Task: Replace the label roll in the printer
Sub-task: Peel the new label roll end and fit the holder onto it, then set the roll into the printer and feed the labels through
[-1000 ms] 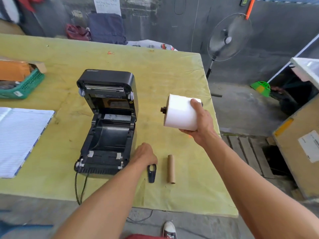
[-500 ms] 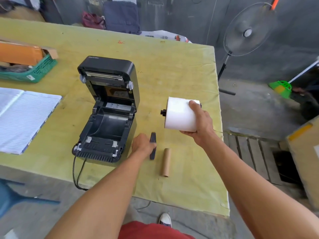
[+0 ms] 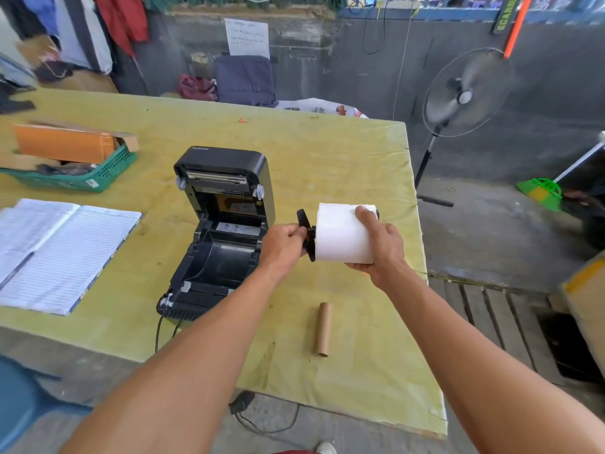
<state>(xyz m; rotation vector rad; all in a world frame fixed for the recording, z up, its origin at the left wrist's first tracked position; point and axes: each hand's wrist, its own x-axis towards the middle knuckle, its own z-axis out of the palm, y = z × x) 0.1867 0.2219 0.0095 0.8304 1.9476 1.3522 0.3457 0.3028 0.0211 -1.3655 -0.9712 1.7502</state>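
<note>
A black label printer (image 3: 222,231) sits on the yellow-green table (image 3: 327,158) with its lid raised and its roll bay bare. To its right, above the table, my right hand (image 3: 379,244) grips a full white label roll (image 3: 340,237) lying sideways on a black spindle. My left hand (image 3: 284,244) holds a black roll guide (image 3: 306,234) against the roll's left end. An empty brown cardboard core (image 3: 322,329) lies on the table below the roll.
An open lined notebook (image 3: 55,250) lies left of the printer. A green basket (image 3: 82,178) with an orange box stands at the far left. The printer's cable (image 3: 160,335) hangs over the near edge. A standing fan (image 3: 458,103) is beyond the table's right edge.
My left hand has picked the black guide up off the table and brought it up to the left end of the roll. The roll stays in my right hand.
</note>
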